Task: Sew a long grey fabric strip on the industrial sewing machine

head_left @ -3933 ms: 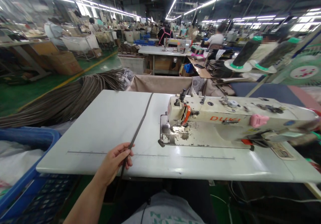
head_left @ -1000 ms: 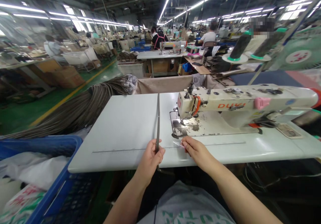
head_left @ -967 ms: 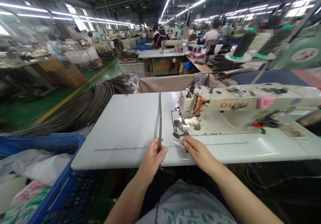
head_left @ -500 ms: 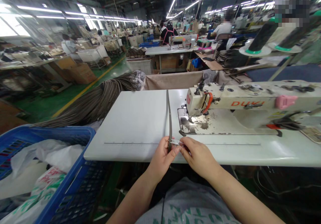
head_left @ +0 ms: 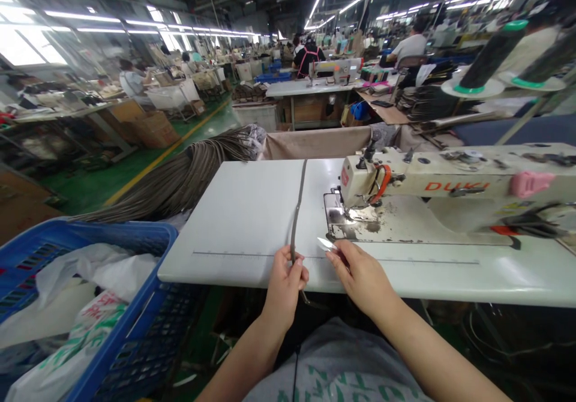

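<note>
My left hand is closed around a long thin dark strap at the near edge of the white sewing table. The strap runs straight away across the table and drops off the far edge. My right hand is just to the right of it, pinching a small metal snipper with its blades pointing left toward the strap. The two hands are a short way apart. A cream DUKI sewing machine stands to the right of the strap, its needle plate close to my right hand.
A big bundle of similar dark straps hangs off the table's far left. A blue plastic crate with white bags sits at my lower left. Thread cones stand at the upper right. Other people work at tables behind.
Half a second ago my hands met at the strap with the snipper on it. They have since parted, the right hand drawing the snipper to the right. The view has shifted slightly.
</note>
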